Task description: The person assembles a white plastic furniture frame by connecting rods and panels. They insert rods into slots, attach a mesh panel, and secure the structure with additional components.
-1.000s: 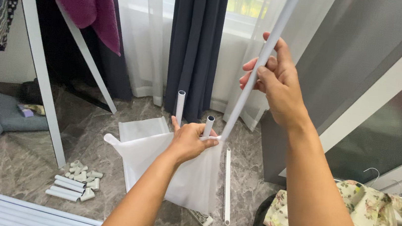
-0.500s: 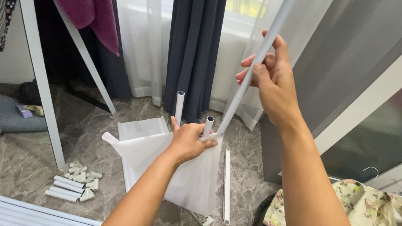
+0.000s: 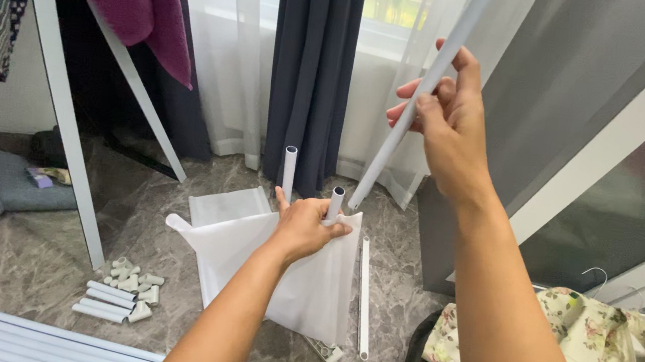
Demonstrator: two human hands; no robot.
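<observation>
Right hand (image 3: pixel 444 126), raised in the upper centre-right of the frame, is closed around a long white tube (image 3: pixel 419 95) slanting down to the left, forearm extended from the lower right. Left hand (image 3: pixel 303 227), mid-frame, is clamped on a short upright tube (image 3: pixel 334 203) and the top edge of a white fabric panel (image 3: pixel 304 283). A second upright tube (image 3: pixel 289 171) stands just beside the left hand. Loose tubes (image 3: pixel 43 334) lie on the floor at lower left.
</observation>
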